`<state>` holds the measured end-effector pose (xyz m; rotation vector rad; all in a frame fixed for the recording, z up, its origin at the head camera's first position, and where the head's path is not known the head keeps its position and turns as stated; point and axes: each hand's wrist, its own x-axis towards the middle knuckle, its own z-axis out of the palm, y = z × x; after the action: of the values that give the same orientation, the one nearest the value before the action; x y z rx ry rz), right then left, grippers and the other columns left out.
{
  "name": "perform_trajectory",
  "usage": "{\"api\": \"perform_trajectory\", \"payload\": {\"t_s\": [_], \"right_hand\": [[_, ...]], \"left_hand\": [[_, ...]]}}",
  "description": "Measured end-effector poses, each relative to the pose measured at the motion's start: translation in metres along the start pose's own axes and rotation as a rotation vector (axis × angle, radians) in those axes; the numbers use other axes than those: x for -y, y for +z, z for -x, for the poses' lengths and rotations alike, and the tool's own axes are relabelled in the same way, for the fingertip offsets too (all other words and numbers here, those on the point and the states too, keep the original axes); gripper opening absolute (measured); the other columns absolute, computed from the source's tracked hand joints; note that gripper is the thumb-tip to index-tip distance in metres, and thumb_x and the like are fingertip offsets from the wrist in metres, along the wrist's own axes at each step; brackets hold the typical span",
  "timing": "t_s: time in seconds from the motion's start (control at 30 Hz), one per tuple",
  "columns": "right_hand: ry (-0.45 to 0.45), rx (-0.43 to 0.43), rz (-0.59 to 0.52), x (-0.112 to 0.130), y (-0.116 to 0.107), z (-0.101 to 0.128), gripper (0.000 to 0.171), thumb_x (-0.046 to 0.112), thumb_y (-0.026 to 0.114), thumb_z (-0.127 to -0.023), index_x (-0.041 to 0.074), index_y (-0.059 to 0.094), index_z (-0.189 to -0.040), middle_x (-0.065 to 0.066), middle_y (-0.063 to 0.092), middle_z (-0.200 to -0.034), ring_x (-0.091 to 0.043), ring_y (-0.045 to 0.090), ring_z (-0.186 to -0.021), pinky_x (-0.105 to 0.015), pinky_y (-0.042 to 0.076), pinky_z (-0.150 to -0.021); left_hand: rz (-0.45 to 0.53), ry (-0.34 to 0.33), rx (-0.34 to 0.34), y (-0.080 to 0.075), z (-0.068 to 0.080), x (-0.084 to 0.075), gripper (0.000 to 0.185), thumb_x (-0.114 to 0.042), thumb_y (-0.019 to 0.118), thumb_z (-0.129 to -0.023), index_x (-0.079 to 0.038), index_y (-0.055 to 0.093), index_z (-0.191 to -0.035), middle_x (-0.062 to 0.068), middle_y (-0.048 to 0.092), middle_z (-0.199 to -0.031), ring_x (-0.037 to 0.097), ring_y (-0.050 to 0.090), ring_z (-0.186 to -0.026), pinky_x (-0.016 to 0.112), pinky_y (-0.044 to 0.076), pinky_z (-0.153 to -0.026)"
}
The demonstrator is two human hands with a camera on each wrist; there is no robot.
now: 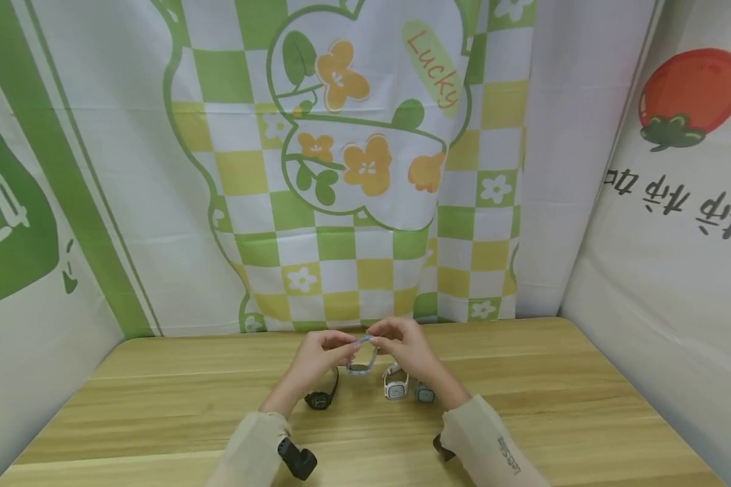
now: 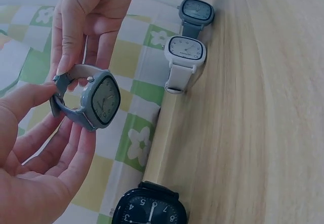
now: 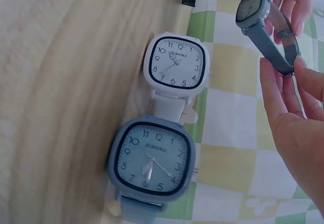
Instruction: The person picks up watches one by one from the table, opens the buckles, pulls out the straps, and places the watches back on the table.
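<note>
Both hands hold a grey-blue watch [image 1: 362,357] up above the wooden table [image 1: 554,406]. My left hand [image 1: 340,342] pinches its strap [image 2: 71,113] between thumb and fingers, and my right hand [image 1: 382,338] pinches the strap end [image 2: 76,74] from the other side. The square dial [image 2: 105,99] faces the left wrist camera, and the right wrist view shows the same watch [image 3: 253,8] edge-on. On the table below lie a black watch [image 1: 320,399], a white watch [image 1: 396,387] and another grey-blue watch [image 1: 425,392].
A green, yellow and white checked cloth [image 1: 341,169] hangs right behind the table's far edge. Printed cloth walls close in the left [image 1: 24,237] and right [image 1: 676,237] sides. Black wrist cameras [image 1: 297,460] sit on both forearms.
</note>
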<state>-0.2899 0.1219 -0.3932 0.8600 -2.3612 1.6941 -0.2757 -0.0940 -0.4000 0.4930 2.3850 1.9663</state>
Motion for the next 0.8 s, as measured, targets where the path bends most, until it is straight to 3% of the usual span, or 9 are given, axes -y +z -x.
{"api": "perform_trajectory", "payload": {"t_s": [0.23, 0.53, 0.8], "right_hand": [[0.031, 0.004, -0.015, -0.0049, -0.0006, 0.0042, 0.016, -0.003, 0.066, -0.101, -0.013, 0.069, -0.113, -0.027, 0.072, -0.112, -0.046, 0.070, -0.099, -0.031, 0.064, -0.082], [0.015, 0.034, 0.023, -0.0064, -0.0014, 0.0074, 0.022, 0.000, 0.065, -0.103, -0.016, 0.067, -0.118, -0.027, 0.072, -0.114, -0.048, 0.070, -0.100, -0.029, 0.063, -0.083], [0.048, 0.053, 0.043, -0.0057, -0.0027, 0.0102, 0.023, 0.006, 0.065, -0.105, -0.011, 0.069, -0.119, -0.025, 0.073, -0.114, -0.035, 0.074, -0.097, -0.030, 0.063, -0.085]], "left_hand": [[-0.005, 0.034, 0.019, 0.0032, -0.0005, 0.0029, 0.024, -0.009, 0.072, -0.100, 0.011, 0.073, -0.113, 0.018, 0.077, -0.106, 0.030, 0.074, -0.091, 0.032, 0.064, -0.081], [-0.044, 0.060, 0.019, 0.0029, -0.0012, 0.0033, 0.023, -0.009, 0.073, -0.100, 0.010, 0.074, -0.112, 0.019, 0.077, -0.105, 0.027, 0.074, -0.090, 0.029, 0.063, -0.077], [-0.036, 0.067, 0.028, 0.0039, -0.0002, 0.0032, 0.022, -0.009, 0.073, -0.100, 0.010, 0.074, -0.111, 0.018, 0.078, -0.106, 0.032, 0.074, -0.091, 0.031, 0.064, -0.079]]}}
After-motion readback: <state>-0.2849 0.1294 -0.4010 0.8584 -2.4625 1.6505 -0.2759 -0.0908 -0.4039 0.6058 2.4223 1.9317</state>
